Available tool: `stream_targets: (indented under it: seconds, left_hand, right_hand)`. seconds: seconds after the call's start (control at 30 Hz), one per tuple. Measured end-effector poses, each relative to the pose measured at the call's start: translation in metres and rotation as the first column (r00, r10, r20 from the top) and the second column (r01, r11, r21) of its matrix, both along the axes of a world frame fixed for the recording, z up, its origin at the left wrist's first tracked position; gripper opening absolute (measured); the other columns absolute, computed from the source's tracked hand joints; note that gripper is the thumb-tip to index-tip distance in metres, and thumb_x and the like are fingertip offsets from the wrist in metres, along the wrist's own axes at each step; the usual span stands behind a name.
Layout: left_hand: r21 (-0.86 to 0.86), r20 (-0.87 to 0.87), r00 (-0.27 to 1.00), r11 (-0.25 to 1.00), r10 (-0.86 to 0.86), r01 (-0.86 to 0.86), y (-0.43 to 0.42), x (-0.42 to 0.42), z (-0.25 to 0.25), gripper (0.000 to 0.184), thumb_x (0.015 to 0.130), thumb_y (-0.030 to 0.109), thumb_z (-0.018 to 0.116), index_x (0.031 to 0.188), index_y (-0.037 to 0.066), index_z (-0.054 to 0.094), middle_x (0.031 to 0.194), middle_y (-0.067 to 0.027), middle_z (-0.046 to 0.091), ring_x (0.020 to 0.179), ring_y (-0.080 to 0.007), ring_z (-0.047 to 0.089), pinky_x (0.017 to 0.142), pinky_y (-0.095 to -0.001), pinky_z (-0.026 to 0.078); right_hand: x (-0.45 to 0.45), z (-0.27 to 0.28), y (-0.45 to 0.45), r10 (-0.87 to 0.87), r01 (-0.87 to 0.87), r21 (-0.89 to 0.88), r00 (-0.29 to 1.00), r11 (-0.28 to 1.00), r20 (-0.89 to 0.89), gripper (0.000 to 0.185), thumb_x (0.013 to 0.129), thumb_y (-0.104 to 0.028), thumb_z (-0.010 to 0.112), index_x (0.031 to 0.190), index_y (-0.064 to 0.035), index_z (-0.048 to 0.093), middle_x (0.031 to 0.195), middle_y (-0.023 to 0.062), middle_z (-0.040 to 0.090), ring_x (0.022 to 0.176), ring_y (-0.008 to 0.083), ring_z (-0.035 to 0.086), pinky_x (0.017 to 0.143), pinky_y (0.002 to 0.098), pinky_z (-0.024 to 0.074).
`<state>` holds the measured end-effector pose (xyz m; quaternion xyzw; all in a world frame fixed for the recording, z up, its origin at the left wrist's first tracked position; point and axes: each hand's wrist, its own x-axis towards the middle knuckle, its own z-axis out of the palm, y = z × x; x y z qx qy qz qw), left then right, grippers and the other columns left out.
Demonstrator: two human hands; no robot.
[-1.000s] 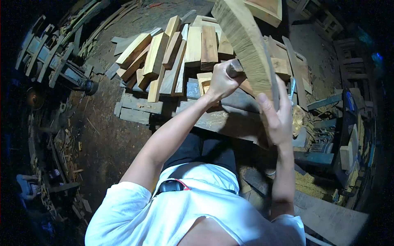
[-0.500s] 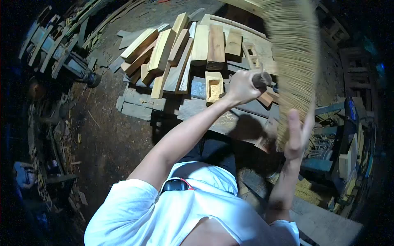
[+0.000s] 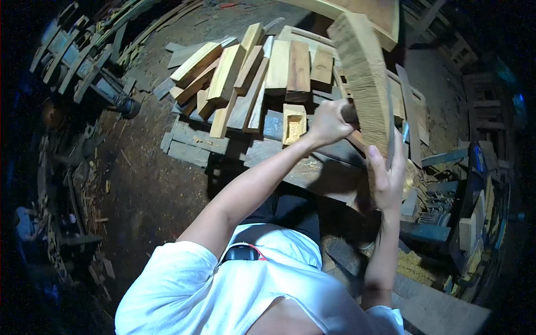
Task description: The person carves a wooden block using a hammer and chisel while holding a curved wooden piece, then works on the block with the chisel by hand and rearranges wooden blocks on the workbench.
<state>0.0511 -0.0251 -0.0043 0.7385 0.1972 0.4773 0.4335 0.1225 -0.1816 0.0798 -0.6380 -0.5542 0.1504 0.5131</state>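
My left hand (image 3: 328, 124) is closed around a short dark handle (image 3: 349, 113) with a rounded end. The rest of that tool is hidden behind the hand and the pale piece. My right hand (image 3: 385, 181) grips the lower end of a long pale wooden piece (image 3: 365, 78), thumb on its near side and fingers on its right. One broad face of this piece is covered in fine, bristle-like lines; the narrower side looks smooth. It stands tilted in the air, close beside my left hand; whether they touch I cannot tell.
Several wooden blocks (image 3: 226, 72) lie in a pile on the low bench ahead. A hollowed block (image 3: 293, 124) with sawdust in it sits nearer. A large wooden panel (image 3: 385, 22) is behind, a machine-like frame (image 3: 427, 230) at right. Scraps litter the floor (image 3: 151, 184).
The pale piece has swung left and turned, so its smooth side now shows. My right hand has shifted slightly left and up with it. My left hand stays nearly in place.
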Motion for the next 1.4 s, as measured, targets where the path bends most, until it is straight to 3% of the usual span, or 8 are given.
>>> stream_targets:
  seconds: [0.07, 0.13, 0.2, 0.4, 0.6, 0.8, 1.27, 1.4]
  left_hand:
    - [-0.041, 0.054, 0.998, 0.999, 0.017, -0.015, 0.004, 0.0, -0.004, 0.028, 0.065, 0.019, 0.076, 0.086, 0.003, 0.066, 0.079, -0.018, 0.066, 0.072, -0.0324, 0.066, 0.064, -0.0353, 0.052]
    - [-0.062, 0.215, 0.977, 0.998, 0.013, 0.001, 0.01, -0.013, 0.003, 0.019, 0.07, 0.009, 0.073, 0.086, 0.003, 0.065, 0.074, -0.0093, 0.068, 0.068, -0.0156, 0.066, 0.062, -0.029, 0.05]
    - [-0.155, 0.217, 0.961, 0.978, 0.168, -0.136, 0.024, -0.031, -0.001, 0.01, 0.074, 0.008, 0.07, 0.077, 0.003, 0.061, 0.065, -0.0037, 0.062, 0.059, -0.0098, 0.059, 0.054, -0.0264, 0.047]
    - [-0.652, 0.428, 0.804, 0.757, 0.412, -0.041, 0.054, -0.08, -0.006, 0.013, 0.08, 0.008, 0.062, 0.073, 0.009, 0.051, 0.055, 0.0004, 0.048, 0.042, -0.0091, 0.044, 0.04, -0.0257, 0.036]
    - [-0.485, 0.491, 0.829, 0.874, 0.268, 0.005, 0.037, -0.078, 0.006, 0.015, 0.082, 0.006, 0.061, 0.075, 0.008, 0.048, 0.055, 0.0003, 0.046, 0.042, -0.0075, 0.042, 0.037, -0.0229, 0.033]
    - [-0.265, 0.314, 0.948, 0.964, 0.051, 0.036, 0.037, -0.059, 0.01, 0.022, 0.079, 0.017, 0.07, 0.07, 0.004, 0.055, 0.058, 0.0, 0.054, 0.049, -0.0073, 0.051, 0.046, -0.0234, 0.04]
    - [-0.096, 0.177, 0.98, 0.993, 0.091, -0.075, 0.015, -0.04, 0.001, 0.02, 0.074, 0.016, 0.072, 0.081, 0.0, 0.063, 0.067, -0.0069, 0.064, 0.061, -0.0081, 0.058, 0.058, -0.0262, 0.047]
    - [0.077, 0.157, 0.985, 0.994, 0.071, -0.083, 0.004, -0.028, 0.006, 0.014, 0.071, 0.009, 0.071, 0.078, 0.002, 0.061, 0.067, -0.0091, 0.064, 0.063, -0.0129, 0.063, 0.06, -0.0267, 0.049]
  right_hand:
    - [-0.003, 0.004, 0.0, 0.042, -0.041, 0.024, 0.999, 0.999, -0.033, 0.053, 0.09, -0.027, 0.057, 0.13, 0.0036, 0.042, 0.118, 0.0162, 0.055, 0.108, 0.0229, 0.052, 0.097, 0.0343, 0.0379]
    - [-0.007, -0.002, -0.005, 0.05, -0.047, 0.032, 0.994, 0.998, -0.099, 0.053, 0.091, -0.029, 0.056, 0.13, 0.0038, 0.042, 0.118, 0.016, 0.055, 0.108, 0.0227, 0.052, 0.097, 0.034, 0.0377]
    - [-0.01, -0.013, -0.009, 0.065, -0.056, 0.056, 0.983, 0.997, -0.174, 0.053, 0.091, -0.03, 0.055, 0.129, 0.0041, 0.042, 0.117, 0.0159, 0.055, 0.107, 0.0226, 0.052, 0.097, 0.0336, 0.0374]
    - [-0.013, -0.029, -0.03, -0.007, 0.001, -0.026, 0.967, 1.0, -0.256, 0.052, 0.092, -0.032, 0.054, 0.128, 0.0037, 0.043, 0.113, 0.0138, 0.056, 0.105, 0.0199, 0.051, 0.095, 0.0317, 0.037]
    - [-0.01, -0.029, -0.044, -0.064, 0.049, -0.065, 0.964, 0.997, -0.26, 0.051, 0.093, -0.029, 0.053, 0.13, 0.0029, 0.042, 0.115, 0.0134, 0.055, 0.106, 0.0197, 0.051, 0.095, 0.0317, 0.037]
    - [-0.007, -0.03, -0.046, -0.095, 0.084, -0.055, 0.96, 0.995, -0.265, 0.052, 0.093, -0.029, 0.053, 0.131, 0.0034, 0.04, 0.121, 0.0136, 0.052, 0.11, 0.0197, 0.049, 0.098, 0.0316, 0.0344]
    - [-0.003, -0.014, -0.03, -0.041, 0.024, -0.07, 0.97, 0.997, -0.24, 0.059, 0.092, -0.031, 0.054, 0.135, 0.0055, 0.036, 0.126, 0.0155, 0.05, 0.116, 0.0223, 0.047, 0.102, 0.033, 0.0308]
    - [0.0, -0.002, -0.035, -0.189, 0.186, -0.038, 0.928, 0.982, -0.322, 0.067, 0.089, -0.033, 0.055, 0.137, 0.008, 0.031, 0.131, 0.0202, 0.044, 0.119, 0.0259, 0.044, 0.105, 0.0345, 0.0287]
